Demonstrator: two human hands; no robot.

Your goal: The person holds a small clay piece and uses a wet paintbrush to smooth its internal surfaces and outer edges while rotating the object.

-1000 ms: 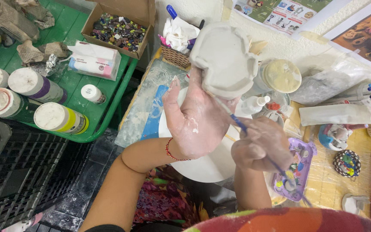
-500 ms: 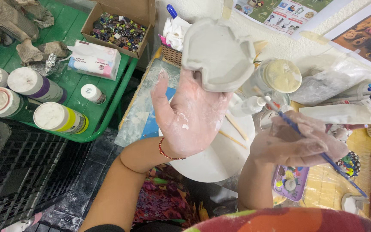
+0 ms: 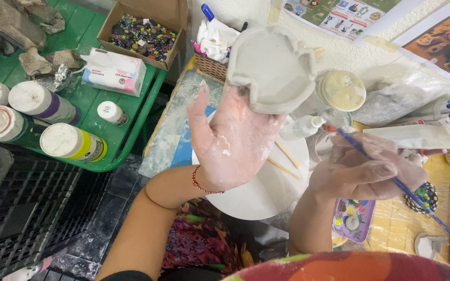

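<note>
My left hand [image 3: 233, 143], dusted white, is raised palm up and its fingertips carry a grey unpainted clay dish [image 3: 272, 67] with a wavy rim. My right hand [image 3: 363, 171] sits lower right and pinches a thin blue paintbrush [image 3: 391, 179], whose handle slants down to the right and whose tip points up toward the dish. Beneath both hands lies a round white board [image 3: 272, 190] with two wooden sticks [image 3: 285, 161] on it. A purple paint palette [image 3: 354, 221] lies just below my right hand.
A green tray [image 3: 131, 130] at left holds several paint jars [image 3: 71, 141], a tissue pack [image 3: 111, 72] and a cardboard box of painted pieces [image 3: 144, 32]. A wicker basket with cloth [image 3: 212, 49], a round lid [image 3: 342, 91], plastic bags [image 3: 412, 136] and a black crate [image 3: 11, 208] surround the work area.
My left hand has lifted the clay dish higher and farther away. My right hand with the brush has swung right, away from the dish and over the palette.
</note>
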